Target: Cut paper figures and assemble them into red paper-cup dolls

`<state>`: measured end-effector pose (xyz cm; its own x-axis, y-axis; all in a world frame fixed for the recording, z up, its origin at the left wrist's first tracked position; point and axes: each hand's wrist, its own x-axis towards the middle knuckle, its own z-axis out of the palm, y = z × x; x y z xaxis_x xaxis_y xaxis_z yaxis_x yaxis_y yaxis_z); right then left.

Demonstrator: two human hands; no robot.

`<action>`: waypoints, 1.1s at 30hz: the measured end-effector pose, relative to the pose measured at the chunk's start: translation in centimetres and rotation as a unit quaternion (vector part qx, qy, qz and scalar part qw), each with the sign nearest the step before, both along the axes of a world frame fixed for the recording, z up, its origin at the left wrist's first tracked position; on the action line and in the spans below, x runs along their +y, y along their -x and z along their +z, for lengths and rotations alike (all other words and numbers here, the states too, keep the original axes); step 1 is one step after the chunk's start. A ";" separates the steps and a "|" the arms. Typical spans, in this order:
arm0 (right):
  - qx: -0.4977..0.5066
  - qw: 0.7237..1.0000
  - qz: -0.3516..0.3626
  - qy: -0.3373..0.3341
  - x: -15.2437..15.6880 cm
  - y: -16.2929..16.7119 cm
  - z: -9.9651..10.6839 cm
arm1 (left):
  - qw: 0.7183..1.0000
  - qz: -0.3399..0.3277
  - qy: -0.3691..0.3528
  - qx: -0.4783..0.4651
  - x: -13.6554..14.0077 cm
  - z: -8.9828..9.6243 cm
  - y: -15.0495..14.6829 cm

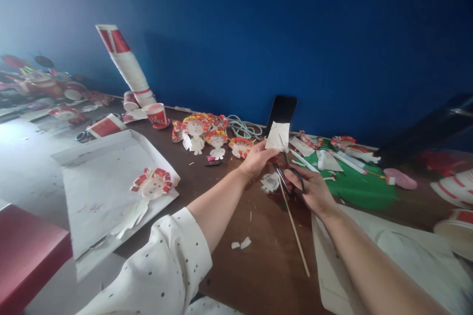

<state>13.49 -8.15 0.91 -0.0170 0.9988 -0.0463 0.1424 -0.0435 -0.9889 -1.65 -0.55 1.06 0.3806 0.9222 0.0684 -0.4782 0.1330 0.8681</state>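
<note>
while the left hand (256, 160) pinches a small flat white paper piece (275, 133) btwn thumb & fingers, up in front of a black rectangular phone (286, 107) by the blue wall (236, 34), the right hand (316, 192) is closed round black-handled metal scissors (302, 181), blade at the paper's lower rt part; can't tell how far blades are spread. below, on dark brown table (266, 270): thin tan wooden stick (295, 231), w/ small white paper scraps (245, 242) to its lft.

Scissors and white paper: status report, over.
Left hand holds white paper. Right hand holds scissors at paper's right side. Wooden stick lies just below.
</note>
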 end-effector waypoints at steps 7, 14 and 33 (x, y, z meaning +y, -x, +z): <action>-0.026 1.000 -0.005 -0.007 0.0 0.1 0.1 | 1.000 0.009 0.003 0.013 0.2 -0.3 -0.1; -0.047 0.999 -0.015 -0.012 -0.1 0.4 0.6 | 1.000 0.016 0.005 0.024 0.2 -0.3 -0.1; -0.066 0.997 -0.011 -0.026 -0.3 0.3 0.7 | 0.999 -0.043 0.011 0.013 -0.2 -0.6 -0.1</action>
<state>13.17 -8.42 1.62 0.0085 1.0000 0.0045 0.2715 0.0020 -0.9624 -1.51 -0.70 0.45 0.4599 0.8872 0.0370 -0.4410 0.1920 0.8768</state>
